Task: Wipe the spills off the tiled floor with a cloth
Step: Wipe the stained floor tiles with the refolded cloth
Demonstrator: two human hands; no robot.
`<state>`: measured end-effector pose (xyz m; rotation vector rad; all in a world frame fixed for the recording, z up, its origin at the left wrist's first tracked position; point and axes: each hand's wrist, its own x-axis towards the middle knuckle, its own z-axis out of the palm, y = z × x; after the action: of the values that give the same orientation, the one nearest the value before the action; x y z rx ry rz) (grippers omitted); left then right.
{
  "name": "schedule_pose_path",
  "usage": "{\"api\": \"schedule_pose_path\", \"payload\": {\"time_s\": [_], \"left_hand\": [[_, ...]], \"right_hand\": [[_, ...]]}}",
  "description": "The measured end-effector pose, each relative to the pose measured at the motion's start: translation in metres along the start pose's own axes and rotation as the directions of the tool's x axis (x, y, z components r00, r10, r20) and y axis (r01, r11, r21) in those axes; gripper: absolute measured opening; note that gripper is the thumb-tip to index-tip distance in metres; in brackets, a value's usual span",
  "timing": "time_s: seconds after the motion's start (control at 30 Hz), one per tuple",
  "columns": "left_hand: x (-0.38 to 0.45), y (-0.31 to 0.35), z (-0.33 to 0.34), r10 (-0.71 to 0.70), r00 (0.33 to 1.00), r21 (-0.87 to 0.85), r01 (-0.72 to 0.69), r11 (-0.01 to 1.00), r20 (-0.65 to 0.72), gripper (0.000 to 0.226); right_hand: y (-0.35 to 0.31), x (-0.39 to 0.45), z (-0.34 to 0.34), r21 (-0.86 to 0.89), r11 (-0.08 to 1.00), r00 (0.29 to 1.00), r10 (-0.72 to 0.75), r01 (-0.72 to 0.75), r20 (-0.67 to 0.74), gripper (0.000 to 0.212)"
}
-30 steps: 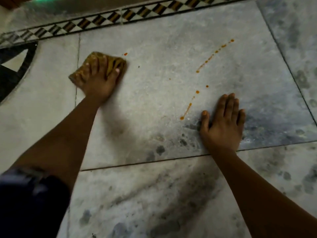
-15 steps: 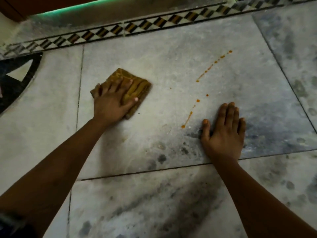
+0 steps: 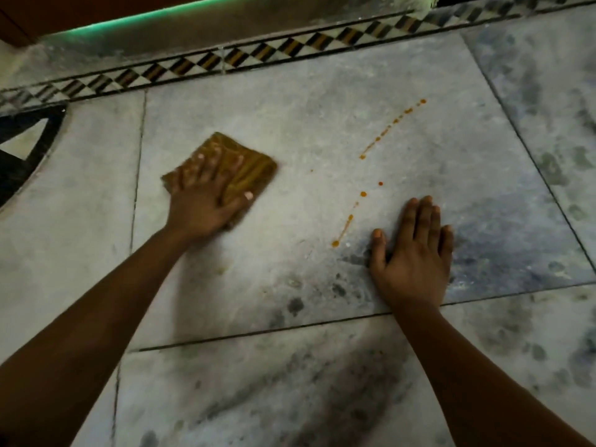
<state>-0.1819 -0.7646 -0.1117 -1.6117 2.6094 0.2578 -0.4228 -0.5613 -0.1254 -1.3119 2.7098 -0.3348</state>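
Observation:
A folded yellow-brown cloth (image 3: 250,171) lies flat on a grey marble floor tile (image 3: 290,124). My left hand (image 3: 206,195) presses down on it with spread, straight fingers. A trail of orange drops (image 3: 346,222) runs from near my right thumb up to a second dotted line of orange drops (image 3: 392,124) further back on the same tile. My right hand (image 3: 414,253) rests flat on the floor, fingers straight, just right of the lower drops. The cloth sits well left of the spill trail.
A checkered black, white and orange border strip (image 3: 258,54) runs along the far side, with a step lit by a green light strip (image 3: 129,19) behind it. A black inlay pattern (image 3: 19,162) lies at the left. Dark grout lines (image 3: 290,329) separate the tiles.
My left hand has slid the cloth toward me and to the right, closer to the orange drops. A small orange spot near the cloth's earlier place is gone. My right hand stayed put.

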Motion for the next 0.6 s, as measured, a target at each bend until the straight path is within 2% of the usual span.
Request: {"api": "schedule_pose_path", "payload": {"time_s": [0.1, 0.17, 0.23, 0.33, 0.43, 0.5, 0.6], "left_hand": [[0.054, 0.002, -0.012, -0.206, 0.976, -0.112, 0.213, 0.971, 0.069, 0.069], [0.083, 0.027, -0.016, -0.236, 0.965, -0.148, 0.252, 0.956, 0.118, 0.067], [0.087, 0.059, -0.012, -0.183, 0.976, -0.115, 0.196, 0.974, 0.120, 0.066], [0.047, 0.093, 0.002, 0.018, 0.997, -0.045, -0.014, 0.999, 0.075, 0.062], [-0.007, 0.074, 0.006, 0.192, 0.980, 0.003, -0.193, 0.981, 0.055, 0.063], [-0.011, 0.046, 0.001, 0.168, 0.983, 0.038, -0.171, 0.985, 0.070, 0.060], [0.032, 0.039, -0.016, -0.014, 0.991, 0.071, 0.005, 0.997, 0.131, 0.057]], "right_hand": [[0.000, 0.000, 0.001, -0.003, 1.000, 1.000, -0.001, 0.001, -0.007, 0.073], [0.000, 0.000, 0.001, 0.002, 1.000, 1.000, -0.008, 0.008, -0.011, 0.073], [-0.001, -0.001, 0.000, 0.003, 1.000, 1.000, -0.009, 0.009, -0.002, 0.073], [0.000, 0.000, 0.000, -0.005, 1.000, 1.000, -0.007, 0.007, 0.012, 0.075], [0.000, 0.001, 0.000, -0.001, 1.000, 1.000, -0.015, 0.015, 0.011, 0.075], [0.001, 0.001, 0.002, -0.003, 1.000, 1.000, -0.015, 0.015, 0.000, 0.076], [0.003, 0.002, 0.006, 0.001, 1.000, 1.000, -0.023, 0.023, -0.021, 0.076]]}}
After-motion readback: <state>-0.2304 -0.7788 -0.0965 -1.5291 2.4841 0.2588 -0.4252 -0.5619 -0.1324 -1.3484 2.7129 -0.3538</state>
